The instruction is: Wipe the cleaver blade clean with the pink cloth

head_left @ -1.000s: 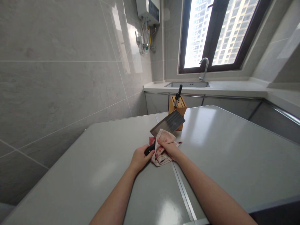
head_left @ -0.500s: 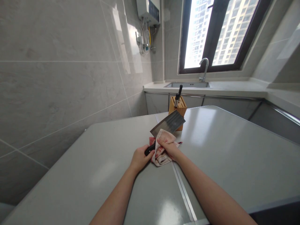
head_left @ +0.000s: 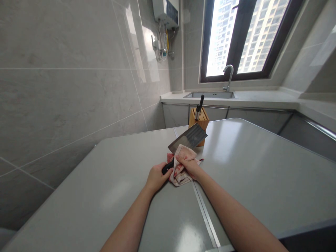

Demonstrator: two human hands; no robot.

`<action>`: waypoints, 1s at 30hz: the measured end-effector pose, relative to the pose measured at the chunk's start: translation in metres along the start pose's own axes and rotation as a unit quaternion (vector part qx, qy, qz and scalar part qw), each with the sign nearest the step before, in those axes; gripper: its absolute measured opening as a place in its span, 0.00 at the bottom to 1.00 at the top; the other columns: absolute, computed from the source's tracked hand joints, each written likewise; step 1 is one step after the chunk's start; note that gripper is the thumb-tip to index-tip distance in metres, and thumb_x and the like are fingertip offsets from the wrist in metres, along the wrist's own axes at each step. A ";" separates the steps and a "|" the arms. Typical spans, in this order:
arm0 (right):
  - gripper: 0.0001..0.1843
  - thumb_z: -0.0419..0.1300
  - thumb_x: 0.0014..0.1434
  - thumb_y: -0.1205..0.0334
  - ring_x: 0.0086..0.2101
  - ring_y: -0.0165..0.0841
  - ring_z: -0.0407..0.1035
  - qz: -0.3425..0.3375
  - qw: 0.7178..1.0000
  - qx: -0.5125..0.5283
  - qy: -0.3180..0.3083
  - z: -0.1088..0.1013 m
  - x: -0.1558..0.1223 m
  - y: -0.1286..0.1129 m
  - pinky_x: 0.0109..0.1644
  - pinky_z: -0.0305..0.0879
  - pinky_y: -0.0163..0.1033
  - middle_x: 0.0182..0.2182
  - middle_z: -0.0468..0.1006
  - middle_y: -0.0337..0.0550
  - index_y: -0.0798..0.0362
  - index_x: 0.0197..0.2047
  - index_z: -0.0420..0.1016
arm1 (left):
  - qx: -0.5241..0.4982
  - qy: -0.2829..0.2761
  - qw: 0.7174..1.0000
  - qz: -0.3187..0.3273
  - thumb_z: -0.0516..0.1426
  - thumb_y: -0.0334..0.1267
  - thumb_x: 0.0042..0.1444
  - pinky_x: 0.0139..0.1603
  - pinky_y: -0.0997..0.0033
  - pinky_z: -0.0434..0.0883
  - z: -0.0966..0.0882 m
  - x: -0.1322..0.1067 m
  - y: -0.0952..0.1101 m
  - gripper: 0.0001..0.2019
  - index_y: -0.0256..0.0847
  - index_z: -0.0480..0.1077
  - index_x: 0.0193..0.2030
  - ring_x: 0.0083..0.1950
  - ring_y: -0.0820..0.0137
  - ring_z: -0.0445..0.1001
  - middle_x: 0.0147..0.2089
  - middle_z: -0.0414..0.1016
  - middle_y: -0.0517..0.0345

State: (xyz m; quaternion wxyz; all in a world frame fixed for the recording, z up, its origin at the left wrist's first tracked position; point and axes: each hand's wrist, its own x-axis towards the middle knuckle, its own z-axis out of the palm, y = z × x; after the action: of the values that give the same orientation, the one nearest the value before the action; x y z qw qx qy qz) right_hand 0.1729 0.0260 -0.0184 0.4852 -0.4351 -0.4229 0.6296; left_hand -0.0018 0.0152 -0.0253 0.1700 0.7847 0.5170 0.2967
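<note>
My left hand (head_left: pixel 157 178) grips the black handle (head_left: pixel 168 167) of a steel Chinese cleaver (head_left: pixel 187 137), whose broad blade points away from me and tilts over the table. My right hand (head_left: pixel 187 165) is shut on a folded, red-patterned white cloth (head_left: pixel 180 176), pressing it around the blade's lower part. That part of the blade is hidden under the cloth. The cloth's lower edge hangs close to the table top, and both hands stay just above it.
A wooden knife block (head_left: pixel 198 120) holding dark-handled knives stands just behind the cleaver on the grey table (head_left: pixel 262 182). Beyond are a steel sink (head_left: pixel 212 95), a faucet (head_left: pixel 229 77) and a window (head_left: pixel 236 38). A tiled wall runs along the left.
</note>
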 end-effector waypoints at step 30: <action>0.19 0.65 0.47 0.48 0.21 0.35 0.74 0.014 1.000 0.015 0.008 0.000 0.001 0.000 0.27 0.73 0.37 0.19 0.78 0.42 0.55 0.34 0.75 | 0.001 0.001 1.000 -0.013 0.52 0.50 0.55 0.27 0.76 0.57 0.000 0.000 0.002 0.16 0.38 0.68 0.28 0.24 0.74 0.61 0.22 0.66 0.62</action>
State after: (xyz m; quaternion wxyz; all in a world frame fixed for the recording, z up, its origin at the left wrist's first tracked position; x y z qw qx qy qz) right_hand 0.1730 0.0271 -0.0185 0.4861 -0.4387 -0.4031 0.6393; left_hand -0.0007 0.0141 -0.0244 0.1730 0.7779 0.5274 0.2948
